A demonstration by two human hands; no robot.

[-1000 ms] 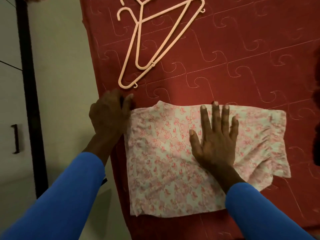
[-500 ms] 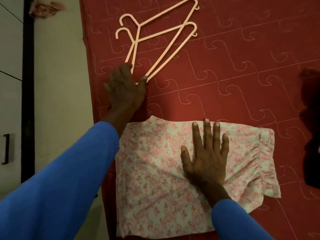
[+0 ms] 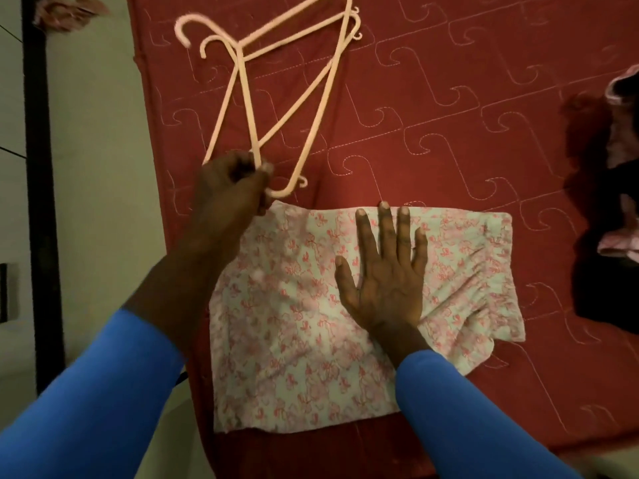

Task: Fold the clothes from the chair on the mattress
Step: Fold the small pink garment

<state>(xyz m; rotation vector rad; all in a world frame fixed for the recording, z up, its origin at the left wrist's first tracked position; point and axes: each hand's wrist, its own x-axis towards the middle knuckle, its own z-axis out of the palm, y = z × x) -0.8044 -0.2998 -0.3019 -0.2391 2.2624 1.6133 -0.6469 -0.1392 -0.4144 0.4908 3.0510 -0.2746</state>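
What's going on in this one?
A person in blue sleeves works at a red mattress. The right hand lies flat on a folded pink floral garment. The left hand grips the pink hangers at their near end, just beyond the garment. More clothes lie at the right edge.

Hangers (image 3: 242,53): near corner hidden inside blurred left hand (image 3: 230,188).

Bright blue long sleeves (image 3: 90,392) end above bare hands (image 3: 383,285).
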